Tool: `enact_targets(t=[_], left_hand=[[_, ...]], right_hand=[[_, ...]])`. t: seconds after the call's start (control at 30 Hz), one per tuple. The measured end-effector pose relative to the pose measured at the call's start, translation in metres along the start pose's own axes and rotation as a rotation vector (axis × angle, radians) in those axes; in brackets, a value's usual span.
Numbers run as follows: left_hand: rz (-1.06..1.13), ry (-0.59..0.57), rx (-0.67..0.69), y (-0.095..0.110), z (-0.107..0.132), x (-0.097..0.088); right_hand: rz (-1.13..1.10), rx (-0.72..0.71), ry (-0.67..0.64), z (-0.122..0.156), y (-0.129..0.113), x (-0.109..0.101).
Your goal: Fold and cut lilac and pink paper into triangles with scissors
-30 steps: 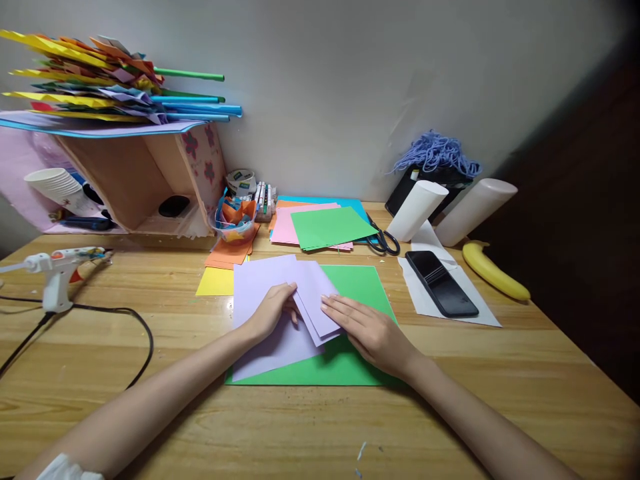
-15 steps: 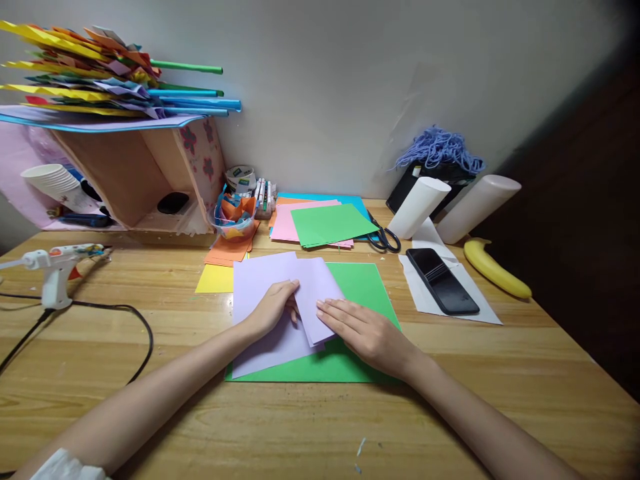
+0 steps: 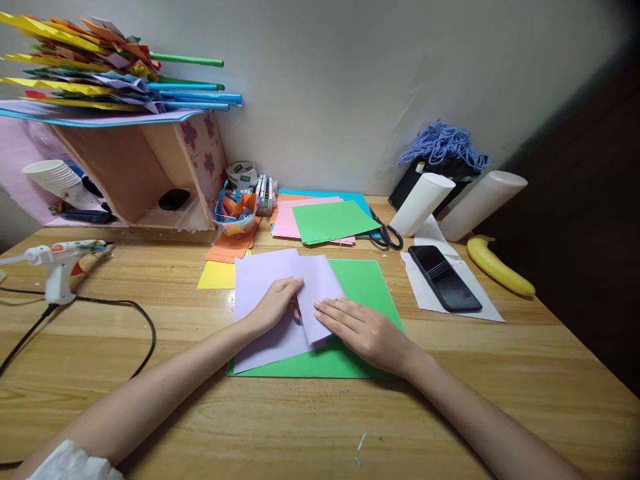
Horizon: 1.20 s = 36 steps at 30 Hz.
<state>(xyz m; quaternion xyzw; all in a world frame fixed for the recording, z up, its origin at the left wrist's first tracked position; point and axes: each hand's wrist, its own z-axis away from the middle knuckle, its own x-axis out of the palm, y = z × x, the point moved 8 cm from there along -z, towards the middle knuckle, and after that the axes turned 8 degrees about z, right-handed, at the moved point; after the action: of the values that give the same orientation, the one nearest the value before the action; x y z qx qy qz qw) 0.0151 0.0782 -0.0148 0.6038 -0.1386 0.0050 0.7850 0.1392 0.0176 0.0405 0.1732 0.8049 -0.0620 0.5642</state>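
A sheet of light purple paper lies on a larger green sheet, its right part folded over in a flap. My left hand pinches the flap's left edge between thumb and fingers. With its fingers stretched out together, my right hand lies flat on the flap near its right, folded side. The fingertips of my left hand are partly hidden beneath the flap.
A white glue gun with a black cable stands at left. Behind are stacked coloured papers, black-handled scissors and a tub of paper scraps. A phone and a banana lie at right.
My left hand has shifted very slightly right along with the flap's edge. My right hand stays pressed on the fold. The whole view has moved a little.
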Motion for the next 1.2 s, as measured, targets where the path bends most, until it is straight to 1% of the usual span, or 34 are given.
enact_targets(t=[0.13, 0.2, 0.23, 0.27, 0.3, 0.37, 0.4, 0.43, 0.47, 0.5, 0.53, 0.6, 0.7, 0.93, 1.2], left_hand=[[-0.014, 0.008, 0.006, 0.000, 0.000, 0.000], [-0.033, 0.019, 0.016, 0.001, 0.000, -0.001], [-0.039, 0.024, 0.019, 0.001, 0.001, -0.001], [-0.041, 0.029, 0.020, 0.001, 0.001, -0.002], [-0.040, 0.032, 0.023, 0.001, 0.002, -0.003], [-0.039, 0.020, 0.031, 0.002, 0.003, -0.004], [-0.044, -0.002, 0.032, 0.002, 0.004, -0.003], [-0.053, -0.034, 0.032, 0.002, 0.005, -0.001], [-0.068, -0.072, 0.030, 0.002, 0.006, 0.001], [-0.087, -0.111, 0.024, 0.002, 0.007, 0.004], [-0.105, -0.143, 0.017, 0.002, 0.008, 0.006], [-0.125, -0.186, 0.001, 0.001, 0.010, 0.010], [-0.135, -0.233, -0.004, 0.001, 0.013, 0.017], [-0.237, -0.262, 0.031, 0.005, 0.015, 0.022], [-0.326, -0.261, 0.065, 0.006, 0.013, 0.022]], right_hand=[[-0.077, 0.025, -0.013, 0.000, 0.000, 0.003], [-0.214, 0.055, 0.011, 0.001, 0.002, 0.002], [-0.305, 0.097, 0.036, 0.001, 0.006, 0.001], [-0.401, 0.176, 0.070, 0.002, 0.014, 0.000], [-0.498, 0.297, 0.121, 0.005, 0.025, 0.000], [-0.708, 0.620, 0.246, 0.018, 0.053, 0.004], [-0.840, 0.783, 0.291, 0.026, 0.064, 0.010], [-0.998, 0.914, 0.309, 0.033, 0.071, 0.019], [-1.172, 1.003, 0.297, 0.037, 0.072, 0.029], [-1.338, 1.052, 0.252, 0.037, 0.069, 0.038], [-1.471, 1.075, 0.187, 0.036, 0.063, 0.046], [-1.604, 1.084, 0.071, 0.034, 0.053, 0.054], [-1.592, 1.105, -0.014, 0.034, 0.045, 0.058], [-1.531, 1.150, -0.025, 0.036, 0.045, 0.059], [-1.475, 1.109, -0.023, 0.034, 0.045, 0.059]])
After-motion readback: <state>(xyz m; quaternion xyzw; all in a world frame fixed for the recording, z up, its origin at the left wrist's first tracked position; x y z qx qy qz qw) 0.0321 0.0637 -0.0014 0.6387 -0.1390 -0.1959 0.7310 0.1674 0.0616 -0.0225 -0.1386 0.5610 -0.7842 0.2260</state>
